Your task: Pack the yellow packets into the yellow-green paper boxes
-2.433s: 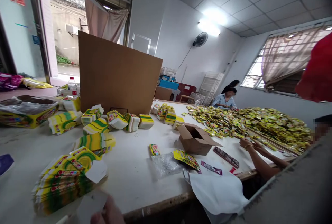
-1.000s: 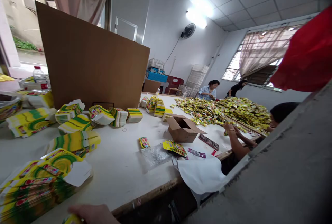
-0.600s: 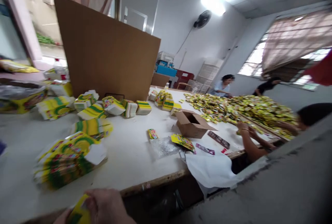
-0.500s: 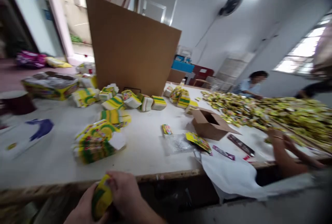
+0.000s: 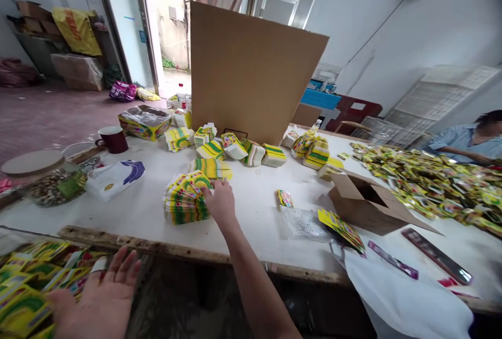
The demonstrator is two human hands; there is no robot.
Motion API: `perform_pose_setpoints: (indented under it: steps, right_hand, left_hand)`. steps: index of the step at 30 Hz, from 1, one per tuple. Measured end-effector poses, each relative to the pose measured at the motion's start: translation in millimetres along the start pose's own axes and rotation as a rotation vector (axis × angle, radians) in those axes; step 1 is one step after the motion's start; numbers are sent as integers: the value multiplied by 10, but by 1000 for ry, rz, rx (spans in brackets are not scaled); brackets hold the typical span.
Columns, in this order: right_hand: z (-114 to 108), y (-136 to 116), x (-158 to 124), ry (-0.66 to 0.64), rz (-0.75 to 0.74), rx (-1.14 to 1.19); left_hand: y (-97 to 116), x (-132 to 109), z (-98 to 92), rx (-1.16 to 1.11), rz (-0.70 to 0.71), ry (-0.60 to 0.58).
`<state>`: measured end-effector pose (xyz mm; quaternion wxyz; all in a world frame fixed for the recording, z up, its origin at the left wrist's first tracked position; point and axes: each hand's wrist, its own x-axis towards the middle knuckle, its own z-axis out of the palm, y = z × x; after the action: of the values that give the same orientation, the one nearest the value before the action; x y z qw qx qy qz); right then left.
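Observation:
My left hand (image 5: 98, 297) is open with the palm up and fingers stretched out, holding nothing. It hovers beside a heap of yellow-and-green printed cartons (image 5: 27, 297) below the table edge at the lower left. My right hand (image 5: 221, 203) reaches over the table to a fanned stack of flat yellow-and-green cartons (image 5: 182, 200). Its thumb and fingers close on the stack's right end, at the top carton; the exact grip is partly hidden. Just behind the stack lie more flat cartons (image 5: 207, 166).
Carton bundles (image 5: 274, 155) line the table before a tall cardboard sheet (image 5: 254, 72). Rightward are an open brown box (image 5: 364, 203), a plastic bag (image 5: 304, 224) and a heap of small yellow packets (image 5: 431, 177), where another person (image 5: 458, 140) sits. A jar (image 5: 50, 182) and mug (image 5: 113, 139) stand left.
The yellow carton both hands held is out of them. My left hand has moved left and opened; my right hand has reached forward to the stack. The view has swung left.

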<state>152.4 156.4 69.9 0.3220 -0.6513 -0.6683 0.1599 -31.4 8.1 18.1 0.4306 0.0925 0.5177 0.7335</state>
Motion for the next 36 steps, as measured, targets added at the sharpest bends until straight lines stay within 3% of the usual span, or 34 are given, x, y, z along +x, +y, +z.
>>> perform_pose_setpoints:
  steps: [3, 6, 12, 20, 24, 26, 28, 30, 32, 36]
  right_hand:
    - [180, -46, 82, -35, 52, -115]
    - [231, -51, 35, -37, 54, -185]
    - [168, -30, -32, 8, 85, -264]
    - [226, -109, 34, -23, 82, -194]
    - [100, -140, -38, -22, 16, -73]
    - [-1, -156, -199, -9, -45, -11]
    - [-86, -166, -445, -67, -138, 84]
    - [-132, -167, -733, -337, -292, 327]
    - [-140, -164, -1001, -579, -282, 572]
    - [-80, -156, -1330, -588, -98, 923]
  left_hand:
    - [-51, -47, 92, -196, -226, -10]
    - [-93, -29, 98, -168, -298, -16]
    - [-222, 38, 30, -151, -314, -67]
    - [-326, -75, 122, -103, -263, -94]
    - [-338, -97, 136, -81, -278, -146]
    - [-318, -111, 163, -67, -260, -228]
    - [-281, -144, 217, -104, -168, -326]
    - [-230, -204, 297, -175, -73, -379]
    - [-168, -285, 395, -244, -52, -380]
    - [-59, -417, 579, -433, -88, -324]
